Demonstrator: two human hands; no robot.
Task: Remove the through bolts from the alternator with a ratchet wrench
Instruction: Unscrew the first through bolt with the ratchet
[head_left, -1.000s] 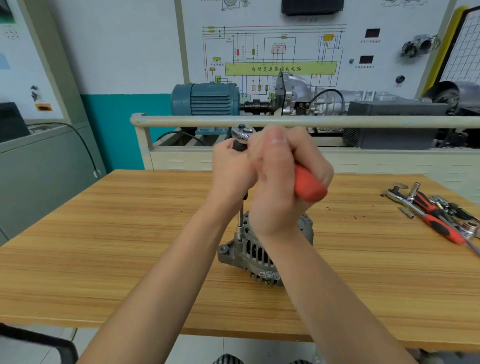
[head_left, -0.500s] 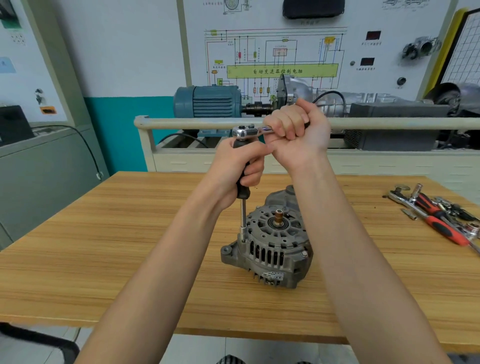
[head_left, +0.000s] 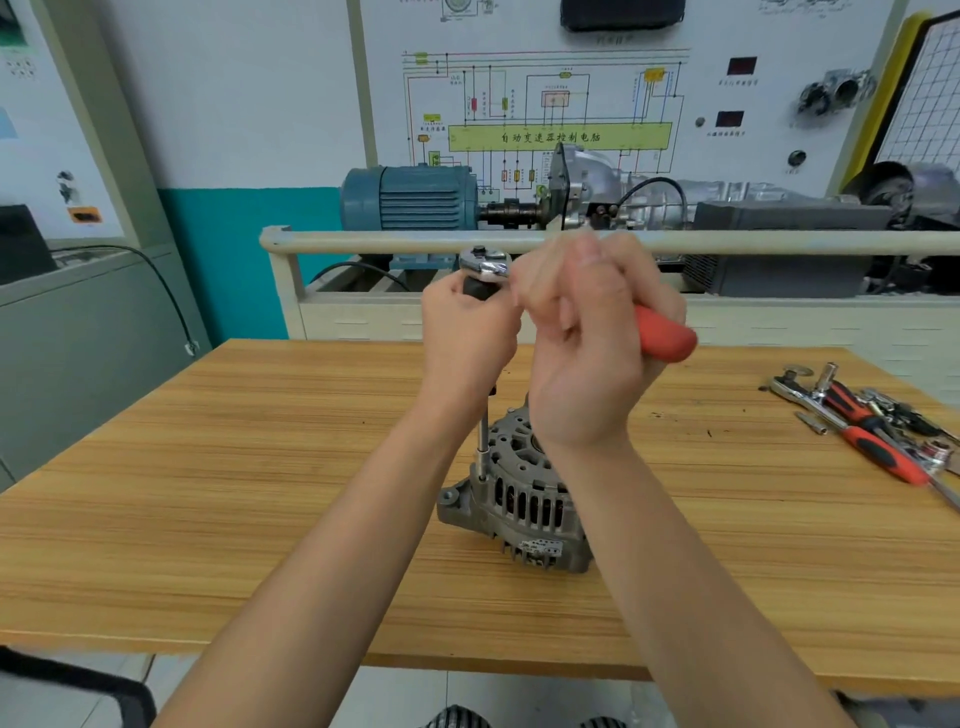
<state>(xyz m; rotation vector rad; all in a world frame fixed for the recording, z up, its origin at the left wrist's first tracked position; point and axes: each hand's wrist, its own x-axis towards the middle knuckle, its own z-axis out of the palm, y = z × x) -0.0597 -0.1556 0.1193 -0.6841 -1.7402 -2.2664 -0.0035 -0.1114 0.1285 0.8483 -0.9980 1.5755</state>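
A grey alternator stands on the wooden table, partly hidden behind my right wrist. A thin extension bar rises upright from a bolt at the alternator's left rim up to the chrome ratchet head. My left hand grips the black upper part of the extension just under the head. My right hand grips the ratchet's red handle, which points toward me and to the right. The bolt itself is hidden by the socket.
A heap of tools with red-handled wrenches and sockets lies at the table's right edge. Behind the table runs a beige rail, with a blue motor and a training panel beyond it.
My right hand has swung the ratchet handle from pointing away along the rail back toward me and to the right. The left hand and the extension stayed in place.
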